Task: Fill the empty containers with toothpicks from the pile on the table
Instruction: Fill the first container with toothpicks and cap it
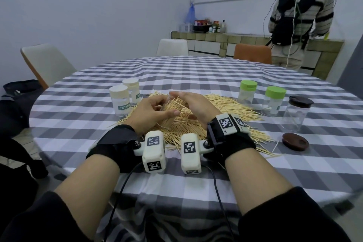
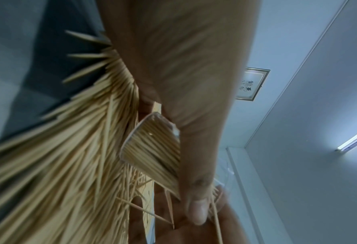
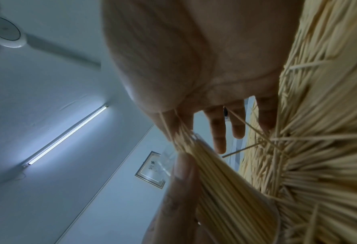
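Note:
A big pile of toothpicks (image 1: 225,108) lies on the checked tablecloth (image 1: 196,76). My left hand (image 1: 166,110) grips a small clear lidless container (image 1: 167,122), tilted over the pile and packed with toothpicks. In the left wrist view the container (image 2: 152,148) lies under my thumb (image 2: 196,208). My right hand (image 1: 188,100) is held flat with straight fingers against the container's mouth, where loose toothpicks stick out. The right wrist view shows the packed container (image 3: 225,181) below those straight fingers (image 3: 219,132).
Two cream-lidded containers (image 1: 119,102) stand left of the pile; two green-lidded ones (image 1: 274,100) and a clear jar with a brown lid (image 1: 296,112) stand right. A loose brown lid (image 1: 295,141) lies near the front right. A person (image 1: 292,15) stands at the far counter.

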